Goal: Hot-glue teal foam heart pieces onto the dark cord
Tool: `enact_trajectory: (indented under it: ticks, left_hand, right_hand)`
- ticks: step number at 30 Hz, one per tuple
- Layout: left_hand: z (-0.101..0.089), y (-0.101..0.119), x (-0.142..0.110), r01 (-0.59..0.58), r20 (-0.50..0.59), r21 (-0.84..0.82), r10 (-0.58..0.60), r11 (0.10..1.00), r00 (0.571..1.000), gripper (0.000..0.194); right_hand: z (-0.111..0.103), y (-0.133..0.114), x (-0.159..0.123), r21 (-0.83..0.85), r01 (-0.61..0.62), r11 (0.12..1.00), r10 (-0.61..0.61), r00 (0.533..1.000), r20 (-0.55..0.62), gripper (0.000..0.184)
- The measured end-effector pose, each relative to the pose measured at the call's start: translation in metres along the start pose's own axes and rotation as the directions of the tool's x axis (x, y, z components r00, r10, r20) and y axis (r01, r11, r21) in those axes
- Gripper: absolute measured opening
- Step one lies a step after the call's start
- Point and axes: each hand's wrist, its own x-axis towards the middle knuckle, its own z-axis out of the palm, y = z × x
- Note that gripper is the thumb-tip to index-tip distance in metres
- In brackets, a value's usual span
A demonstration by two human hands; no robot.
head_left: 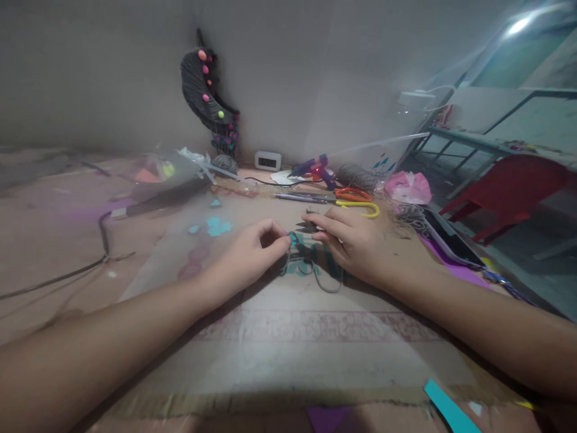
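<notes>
My left hand (264, 246) is closed in a pinch on a small teal piece (293, 238), most of which its fingertips hide. Grey yarn (327, 290) trails from near that piece and loops over the work board (279, 361). Just to the right, my right hand (349, 237) is closed around dark thread snips (307, 227). Their pointed blades face left, toward the teal piece, and look slightly apart. Several teal paper cutouts (219, 227) lie beyond my left hand.
Orange-handled scissors (353, 194), a yellow-handled tool (372, 208) and a blue glue gun (318, 170) lie behind my hands. Farther back are a small clock (267, 160) and grey yarn balls (356, 177). A phone (453, 239) lies right; a decorated crescent (196, 84) hangs on the wall.
</notes>
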Motion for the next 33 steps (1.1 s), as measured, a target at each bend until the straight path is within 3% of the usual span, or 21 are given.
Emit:
enact_trajectory:
  ticks: [12,33]
  left_hand:
    - [0.0009,0.0004,0.0007,0.001,-0.009,0.004,-0.001,1.0,1.0,0.015]
    - [0.0007,-0.0015,-0.0002,-0.014,-0.005,0.057,0.015,0.998,1.0,0.012]
  right_hand:
    - [0.0032,0.0017,-0.0014,-0.082,0.102,0.991,-0.106,0.993,-0.045,0.023]
    - [0.0011,0.0026,-0.0008,-0.11,0.139,0.984,-0.143,0.989,-0.024,0.022]
